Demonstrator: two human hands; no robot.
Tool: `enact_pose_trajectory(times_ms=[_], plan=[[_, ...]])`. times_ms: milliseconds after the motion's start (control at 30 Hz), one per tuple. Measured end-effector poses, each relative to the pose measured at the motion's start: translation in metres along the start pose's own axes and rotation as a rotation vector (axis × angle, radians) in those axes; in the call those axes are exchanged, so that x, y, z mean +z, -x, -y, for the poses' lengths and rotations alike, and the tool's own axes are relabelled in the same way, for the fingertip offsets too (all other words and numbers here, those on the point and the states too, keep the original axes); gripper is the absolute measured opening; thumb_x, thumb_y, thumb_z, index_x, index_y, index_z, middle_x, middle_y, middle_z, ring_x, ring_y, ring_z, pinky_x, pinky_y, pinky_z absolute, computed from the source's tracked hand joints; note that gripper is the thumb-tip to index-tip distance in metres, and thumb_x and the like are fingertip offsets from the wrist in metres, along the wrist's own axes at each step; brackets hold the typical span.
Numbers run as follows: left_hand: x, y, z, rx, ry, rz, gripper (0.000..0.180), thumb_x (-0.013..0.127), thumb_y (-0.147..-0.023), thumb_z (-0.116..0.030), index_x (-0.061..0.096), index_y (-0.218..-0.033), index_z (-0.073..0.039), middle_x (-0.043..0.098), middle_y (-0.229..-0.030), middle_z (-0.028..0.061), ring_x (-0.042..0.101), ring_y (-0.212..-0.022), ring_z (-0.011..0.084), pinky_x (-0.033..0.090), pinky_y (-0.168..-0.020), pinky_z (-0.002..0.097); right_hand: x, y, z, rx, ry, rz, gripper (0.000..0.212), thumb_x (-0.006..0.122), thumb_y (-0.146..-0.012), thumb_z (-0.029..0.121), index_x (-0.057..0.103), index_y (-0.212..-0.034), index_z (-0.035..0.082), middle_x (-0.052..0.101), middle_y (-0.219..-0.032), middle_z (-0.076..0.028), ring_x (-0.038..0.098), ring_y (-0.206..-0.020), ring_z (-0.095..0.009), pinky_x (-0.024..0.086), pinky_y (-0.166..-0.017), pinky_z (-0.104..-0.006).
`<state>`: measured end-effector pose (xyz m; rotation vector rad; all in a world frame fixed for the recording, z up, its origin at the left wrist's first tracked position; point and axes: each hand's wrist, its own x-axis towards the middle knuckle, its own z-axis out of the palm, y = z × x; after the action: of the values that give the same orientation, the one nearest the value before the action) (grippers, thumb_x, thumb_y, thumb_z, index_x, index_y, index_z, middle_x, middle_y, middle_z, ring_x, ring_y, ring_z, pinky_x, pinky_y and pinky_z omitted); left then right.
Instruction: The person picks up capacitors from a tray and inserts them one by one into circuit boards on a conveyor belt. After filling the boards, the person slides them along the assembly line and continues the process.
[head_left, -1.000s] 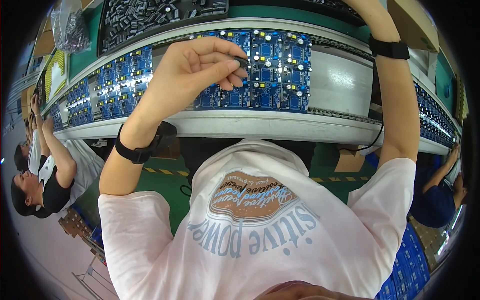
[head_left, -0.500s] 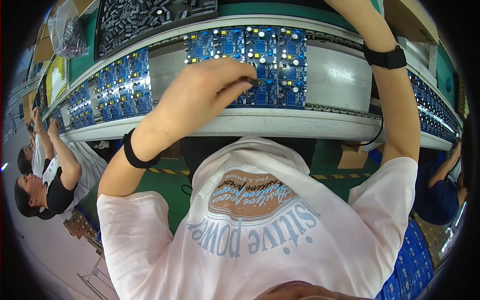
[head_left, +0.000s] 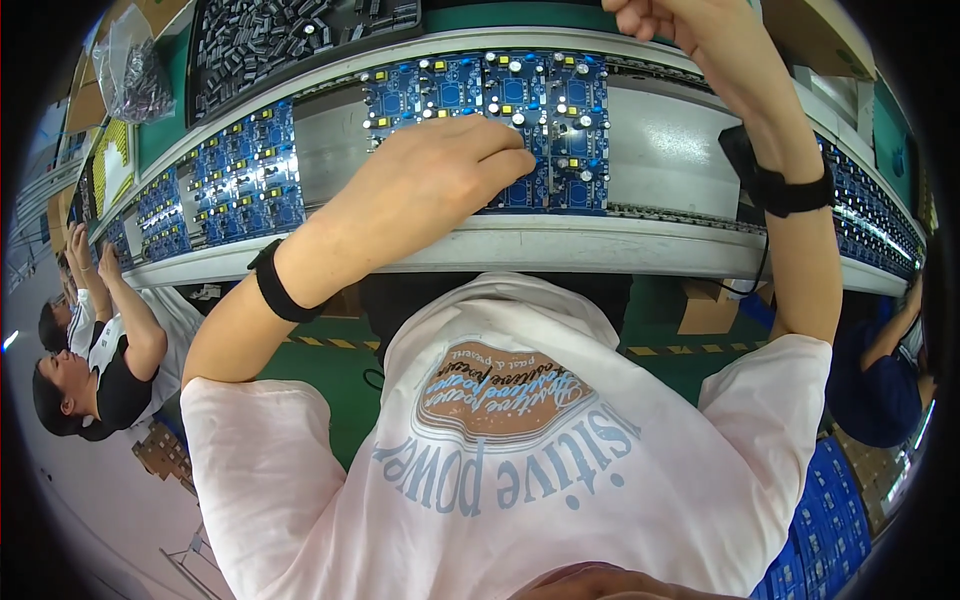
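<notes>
My left hand [head_left: 440, 180] reaches over a blue circuit board panel [head_left: 575, 115], its thumb and fingers pinched together just above the panel's lower middle. Whatever lies between those fingertips is hidden behind the hand. White round parts, yellow block parts and small blue parts stud the panel. At the top edge, beyond the panel's far right corner, my right hand [head_left: 700, 35] hangs with curled fingers, partly cut off by the frame. I cannot make out what is in it. Black bands circle both wrists.
The panel lies on a conveyor with metal rails [head_left: 450, 245]. More blue boards [head_left: 245, 165] lie to the left. A black tray [head_left: 300, 45] of dark cylindrical components and a clear bag [head_left: 135, 75] stand beyond. A cardboard box [head_left: 820, 35] is far right. People work at both sides.
My left hand has moved slightly right; the dark cylindrical component seen in its fingertips is now out of sight. My right hand has come down into view from beyond the top edge.
</notes>
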<state>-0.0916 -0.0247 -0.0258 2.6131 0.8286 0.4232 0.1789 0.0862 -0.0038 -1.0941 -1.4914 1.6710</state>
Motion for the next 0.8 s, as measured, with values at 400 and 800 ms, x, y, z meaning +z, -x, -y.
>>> enact_pose_trajectory(times_ms=[400, 800], plan=[[-0.004, -0.006, -0.006, 0.052, -0.155, 0.114, 0.026, 0.065, -0.081, -0.008, 0.065, -0.107, -0.003, 0.066, -0.103, 0.0075, 0.069, -0.095, 0.0253, 0.057, -0.082, 0.0369, 0.014, 0.025, -0.004, 0.091, -0.128, 0.038, 0.022, 0.058, -0.105, 0.007, 0.068, -0.119, -0.007, 0.074, -0.099, -0.012, 0.074, -0.085, -0.015, 0.061, -0.078, -0.0244], [-0.006, -0.008, -0.003, -0.016, -0.073, 0.057, 0.022, 0.069, -0.086, -0.01, 0.069, -0.108, -0.006, 0.07, -0.108, 0.0086, 0.07, -0.096, 0.0274, 0.057, -0.078, 0.0377, 0.01, 0.031, -0.035, -0.017, 0.071, 0.16, 0.024, 0.059, -0.107, 0.02, 0.07, -0.118, 0.003, 0.073, -0.093, -0.005, 0.071, -0.082, -0.01, 0.055, -0.073, -0.0212]])
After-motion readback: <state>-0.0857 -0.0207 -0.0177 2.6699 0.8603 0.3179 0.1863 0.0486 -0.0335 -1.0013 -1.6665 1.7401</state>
